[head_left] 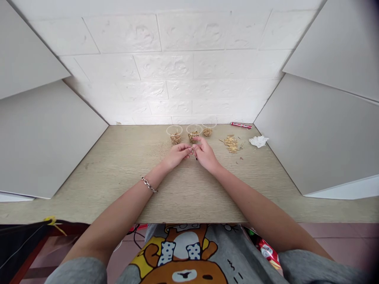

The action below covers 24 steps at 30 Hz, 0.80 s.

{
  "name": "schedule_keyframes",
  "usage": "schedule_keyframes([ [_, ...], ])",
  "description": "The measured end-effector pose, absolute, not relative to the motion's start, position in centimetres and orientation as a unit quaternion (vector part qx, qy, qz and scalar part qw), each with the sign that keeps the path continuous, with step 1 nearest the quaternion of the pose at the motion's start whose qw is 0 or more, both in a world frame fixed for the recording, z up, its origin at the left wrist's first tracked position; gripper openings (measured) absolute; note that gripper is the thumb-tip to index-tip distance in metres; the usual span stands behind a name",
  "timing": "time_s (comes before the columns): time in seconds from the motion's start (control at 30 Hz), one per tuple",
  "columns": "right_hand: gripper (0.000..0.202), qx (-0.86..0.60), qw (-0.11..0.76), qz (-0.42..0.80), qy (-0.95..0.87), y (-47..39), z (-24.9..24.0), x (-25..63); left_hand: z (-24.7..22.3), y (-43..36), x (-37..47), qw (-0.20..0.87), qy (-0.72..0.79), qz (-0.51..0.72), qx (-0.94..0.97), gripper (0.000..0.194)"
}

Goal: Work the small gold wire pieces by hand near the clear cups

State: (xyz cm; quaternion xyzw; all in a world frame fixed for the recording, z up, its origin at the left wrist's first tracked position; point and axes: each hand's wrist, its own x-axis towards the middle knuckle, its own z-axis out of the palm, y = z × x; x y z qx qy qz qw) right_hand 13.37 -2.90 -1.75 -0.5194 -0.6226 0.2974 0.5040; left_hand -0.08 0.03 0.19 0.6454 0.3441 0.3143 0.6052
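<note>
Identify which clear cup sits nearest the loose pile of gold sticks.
The rightmost clear cup: no other cup stands between it and the pile of gold sticks. The middle cup and left cup are farther left.

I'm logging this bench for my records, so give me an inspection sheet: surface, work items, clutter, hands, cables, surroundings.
Surface: wooden table; fine specks scattered near the left hand.
Work items: three clear cups holding small gold pieces; gold sticks piled to their right.
Clutter: crumpled white tissue; red stick-shaped thing near the wall.
Hands: left and right hand pinch a tiny piece, too small to identify.
Cables: dark cord below the table's front edge.
Surroundings: white brick-patterned wall ahead; grey panels on both sides.
</note>
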Motion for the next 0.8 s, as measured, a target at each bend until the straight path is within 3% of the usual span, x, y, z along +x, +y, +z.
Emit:
schedule_keyframes([
  [0.2,0.024,-0.529,0.504,0.36,-0.581,-3.0,-1.3,13.2,0.4,-0.1,0.0,0.602,0.334,0.31,0.656,0.019],
  [0.43,0.026,-0.551,0.497,0.373,-0.557,-2.9,-0.8,13.6,0.5,-0.1,-0.1,0.591,0.356,0.32,0.649,0.022],
  [0.8,0.013,-0.557,0.455,0.389,-0.576,-3.2,0.5,14.5,0.4,0.0,-0.2,0.598,0.364,0.325,0.636,0.025],
])
